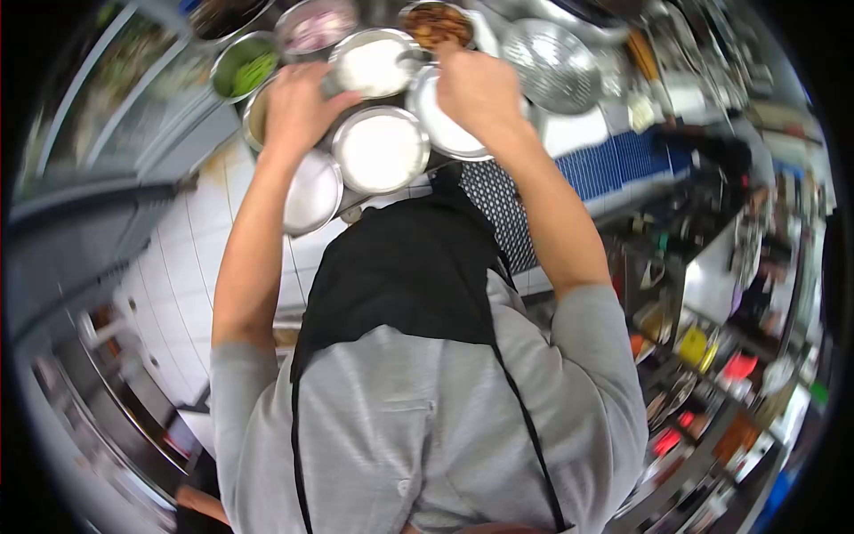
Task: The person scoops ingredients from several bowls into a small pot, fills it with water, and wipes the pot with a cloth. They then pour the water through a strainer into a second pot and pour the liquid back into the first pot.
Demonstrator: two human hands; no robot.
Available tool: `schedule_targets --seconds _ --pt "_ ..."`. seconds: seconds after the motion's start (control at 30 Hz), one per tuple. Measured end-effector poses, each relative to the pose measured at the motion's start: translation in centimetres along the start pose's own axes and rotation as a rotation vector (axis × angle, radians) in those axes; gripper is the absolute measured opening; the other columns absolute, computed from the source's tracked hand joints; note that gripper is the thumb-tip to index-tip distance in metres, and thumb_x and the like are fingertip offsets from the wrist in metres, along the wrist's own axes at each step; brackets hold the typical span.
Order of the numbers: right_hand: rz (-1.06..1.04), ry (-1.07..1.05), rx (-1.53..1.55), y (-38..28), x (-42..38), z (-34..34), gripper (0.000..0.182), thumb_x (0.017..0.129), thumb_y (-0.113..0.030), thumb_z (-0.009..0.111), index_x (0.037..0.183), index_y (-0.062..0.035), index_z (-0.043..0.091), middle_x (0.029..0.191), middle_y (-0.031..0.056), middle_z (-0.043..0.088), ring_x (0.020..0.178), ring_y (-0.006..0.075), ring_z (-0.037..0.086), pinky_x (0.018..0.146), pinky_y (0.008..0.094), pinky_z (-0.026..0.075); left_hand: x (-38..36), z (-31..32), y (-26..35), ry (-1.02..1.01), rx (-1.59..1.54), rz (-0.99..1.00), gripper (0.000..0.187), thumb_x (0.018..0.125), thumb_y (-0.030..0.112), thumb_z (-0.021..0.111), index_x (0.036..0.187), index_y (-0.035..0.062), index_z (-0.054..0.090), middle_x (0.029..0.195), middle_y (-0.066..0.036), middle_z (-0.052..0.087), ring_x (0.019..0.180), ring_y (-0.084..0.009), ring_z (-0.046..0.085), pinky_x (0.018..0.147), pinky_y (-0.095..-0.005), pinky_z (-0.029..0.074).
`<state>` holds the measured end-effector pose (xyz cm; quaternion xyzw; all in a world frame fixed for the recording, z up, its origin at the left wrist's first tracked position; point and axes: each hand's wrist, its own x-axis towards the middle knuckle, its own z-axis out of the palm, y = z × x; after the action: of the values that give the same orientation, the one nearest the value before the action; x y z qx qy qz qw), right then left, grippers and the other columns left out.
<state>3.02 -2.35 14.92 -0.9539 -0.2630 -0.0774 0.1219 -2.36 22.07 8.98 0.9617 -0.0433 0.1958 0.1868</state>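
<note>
My left hand (pixel 298 107) is above a metal bowl (pixel 255 120) on the left, its thumb spread away from the fingers. Beside it stands a metal bowl of white powder or grains (pixel 375 64); what looks like a spoon (pixel 409 64) rests at its right edge. My right hand (pixel 480 89) reaches over a bowl with white contents (pixel 443 125) to the near rim of a bowl of brown pieces (pixel 436 25). Its fingers look curled together, and their tips are hard to see. Closer to me stands another bowl of white contents (pixel 381 149).
Bowls of chopped greens (pixel 253 73) and pale pink slices (pixel 313 28) stand at the back left. A pale round bowl (pixel 311 191) is at the near left. A perforated strainer (pixel 551 67) lies right of my right hand. Cluttered shelves (pixel 712 374) fill the right side.
</note>
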Motion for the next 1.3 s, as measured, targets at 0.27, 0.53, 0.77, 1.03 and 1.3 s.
schedule_targets --seconds 0.27,0.53,0.77,1.03,1.3 --pt "-0.065 0.031 -0.013 -0.6 0.3 -0.4 0.011 0.084 -0.011 0.057 0.087 -0.0015 0.062 0.070 0.0237 0.067 0.067 0.0426 0.067 0.064 0.0521 0.053 -0.6 0.3 0.5 0.010 -0.062 -0.095 0.063 0.072 0.042 0.083 0.116 -0.0004 0.068 0.113 -0.018 0.069 0.119 -0.0341 0.056 0.101 -0.0447 0.045" --pt "-0.110 0.014 -0.118 -0.9 1.4 0.4 0.011 0.084 -0.011 0.058 0.086 -0.0018 0.063 0.070 0.0231 0.067 0.068 0.0421 0.068 0.064 0.0527 0.053 -0.8 -0.1 0.6 0.037 -0.089 -0.105 0.061 0.072 0.041 0.082 0.115 0.0003 0.068 0.113 -0.017 0.069 0.114 -0.0332 0.056 0.100 -0.0454 0.043" --pt "-0.126 -0.040 -0.149 -2.4 0.7 -3.9 0.011 0.081 -0.012 0.059 0.082 -0.0036 0.065 0.071 0.0224 0.067 0.069 0.0419 0.067 0.066 0.0520 0.054 -0.8 0.7 -0.3 0.057 -0.105 -0.054 0.058 0.070 0.039 0.083 0.112 0.0012 0.069 0.111 -0.017 0.069 0.113 -0.0318 0.057 0.099 -0.0451 0.043" --pt "-0.203 -0.141 -0.089 -4.0 1.4 -3.0 0.017 0.074 -0.008 0.058 0.080 0.0018 0.070 0.073 0.0260 0.067 0.071 0.0422 0.069 0.071 0.0511 0.055 -0.6 1.0 -0.7 0.083 -0.099 -0.045 0.057 0.068 0.037 0.084 0.111 0.0026 0.070 0.108 -0.015 0.071 0.113 -0.0302 0.057 0.098 -0.0435 0.043" --pt "-0.184 -0.110 -0.127 -4.7 2.9 -2.9 0.018 0.071 -0.008 0.059 0.080 0.0027 0.071 0.076 0.0273 0.068 0.073 0.0439 0.069 0.072 0.0502 0.056 -0.7 0.4 -0.3 0.034 -0.102 -0.084 0.059 0.067 0.036 0.085 0.113 0.0033 0.070 0.109 -0.014 0.071 0.113 -0.0293 0.057 0.098 -0.0430 0.043"
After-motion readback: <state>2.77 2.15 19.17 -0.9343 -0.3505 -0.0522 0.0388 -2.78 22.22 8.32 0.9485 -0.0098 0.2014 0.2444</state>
